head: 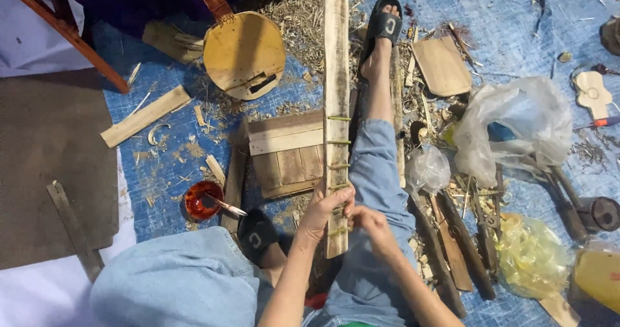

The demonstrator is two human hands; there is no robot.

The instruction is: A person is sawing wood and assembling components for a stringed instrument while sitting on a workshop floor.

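A long pale wooden neck piece [336, 75] with several thin cross strips lies lengthwise over my outstretched right leg. My left hand [325, 209] grips its near end from the left side, fingers curled over the edge. My right hand [371, 227] rests against the right edge of the same end, fingers pinched at one of the cross strips. Both hands are close together near the lower end of the plank.
A round wooden instrument body [244, 54] lies at top centre. A small red bowl with a brush [203, 200] sits left of my knee. Wooden boards [287, 153], shavings, plastic bags [516, 123], tools [481, 224] and a hammer [591, 211] lie on the blue tarp.
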